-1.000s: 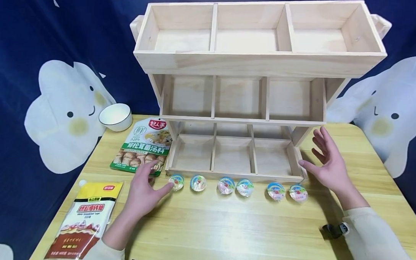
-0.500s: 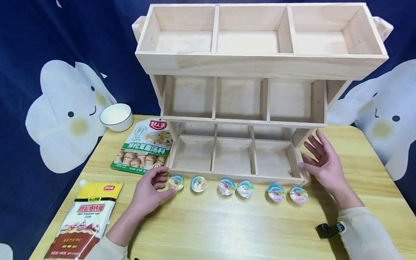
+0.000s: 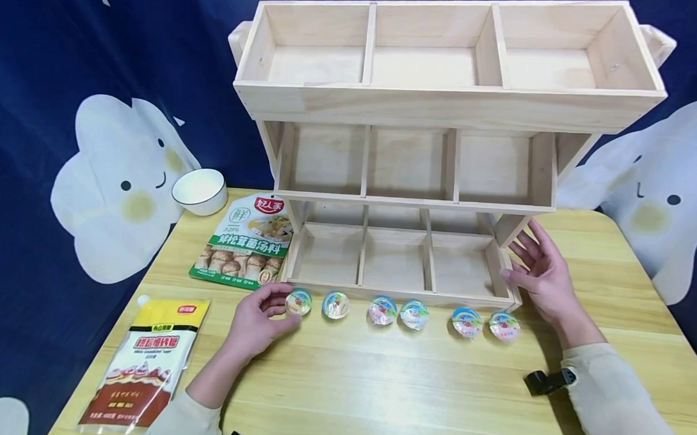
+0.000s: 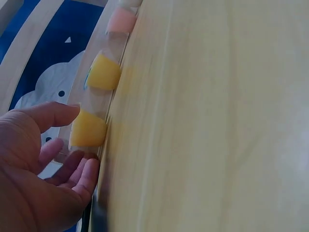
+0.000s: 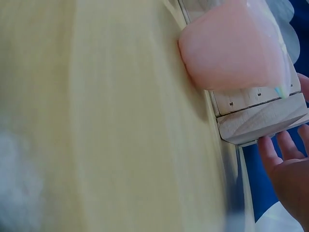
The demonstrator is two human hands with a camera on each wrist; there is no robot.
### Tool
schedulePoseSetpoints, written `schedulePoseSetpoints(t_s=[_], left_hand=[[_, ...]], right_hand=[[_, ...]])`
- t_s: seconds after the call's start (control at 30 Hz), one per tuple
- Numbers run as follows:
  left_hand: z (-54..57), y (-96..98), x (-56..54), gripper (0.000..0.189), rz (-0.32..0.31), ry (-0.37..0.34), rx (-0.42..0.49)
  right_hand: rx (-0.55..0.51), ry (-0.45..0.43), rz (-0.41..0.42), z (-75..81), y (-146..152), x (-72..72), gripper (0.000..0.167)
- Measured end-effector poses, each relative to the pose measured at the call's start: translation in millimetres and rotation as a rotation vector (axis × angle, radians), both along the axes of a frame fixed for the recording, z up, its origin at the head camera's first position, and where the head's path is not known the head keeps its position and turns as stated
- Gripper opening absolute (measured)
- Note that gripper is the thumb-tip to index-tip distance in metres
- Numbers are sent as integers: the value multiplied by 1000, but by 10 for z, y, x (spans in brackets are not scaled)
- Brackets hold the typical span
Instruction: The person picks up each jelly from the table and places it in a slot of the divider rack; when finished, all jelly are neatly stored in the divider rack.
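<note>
My left hand (image 3: 258, 323) curves its fingers and thumb around the leftmost jelly cup (image 3: 298, 301), by the lower left corner of a wooden shelf rack (image 3: 388, 296). In the left wrist view this yellow jelly cup (image 4: 89, 129) stands between my thumb and curled fingers; how firmly they press is unclear. My right hand (image 3: 544, 285) holds the right side wall of the rack's bottom tray, thumb on the wall's top, fingers outside. A pink jelly cup (image 5: 234, 48) appears close by in the right wrist view. Several lidded jelly cups line the rack's front.
A green mushroom seasoning packet (image 3: 240, 246) lies left of the rack, with a white bowl (image 3: 199, 192) behind it. Nearer on the left is a sugar bag (image 3: 144, 364). The rack has three tiers of three compartments on a wooden table (image 3: 400, 392).
My left fingers have drawn in around the leftmost cup. My right fingers have closed toward the tray's side wall. The whole head view has shifted slightly; the cups stay in their row.
</note>
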State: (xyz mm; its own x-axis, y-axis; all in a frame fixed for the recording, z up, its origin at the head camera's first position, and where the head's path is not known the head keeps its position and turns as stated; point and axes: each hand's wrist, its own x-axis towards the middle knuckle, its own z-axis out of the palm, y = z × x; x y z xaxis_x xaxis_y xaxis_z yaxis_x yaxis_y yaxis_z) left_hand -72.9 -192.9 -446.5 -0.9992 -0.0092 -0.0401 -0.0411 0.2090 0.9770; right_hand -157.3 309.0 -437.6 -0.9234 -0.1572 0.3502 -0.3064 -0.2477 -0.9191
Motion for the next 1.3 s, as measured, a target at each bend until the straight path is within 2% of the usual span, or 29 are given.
schedulePoseSetpoints(t_s=[0.17,0.37,0.6,0.87,1.0,1.2,1.3], left_hand=[[-35,-16,-10,53,-66,25,-17],[-72,-36,-22,49,-97,60,-89],[-94,-21,-32,46,-101,83,-135],[-126,8,9,45,-90,162,-152],[-76,51,38,45,-85,221,-166],[146,143,103,42,-91,308,-201],[166,156,110,41,-97,340,-206]], right_hand=[[-26,8,12,-20,17,-10,103],[-35,17,43,-51,24,-22,103],[-30,20,36,-71,25,-39,102],[-7,19,37,-86,14,-35,102],[-7,26,41,-89,5,-29,102],[-31,42,63,-103,9,-42,102],[-34,48,70,-104,18,-59,102]])
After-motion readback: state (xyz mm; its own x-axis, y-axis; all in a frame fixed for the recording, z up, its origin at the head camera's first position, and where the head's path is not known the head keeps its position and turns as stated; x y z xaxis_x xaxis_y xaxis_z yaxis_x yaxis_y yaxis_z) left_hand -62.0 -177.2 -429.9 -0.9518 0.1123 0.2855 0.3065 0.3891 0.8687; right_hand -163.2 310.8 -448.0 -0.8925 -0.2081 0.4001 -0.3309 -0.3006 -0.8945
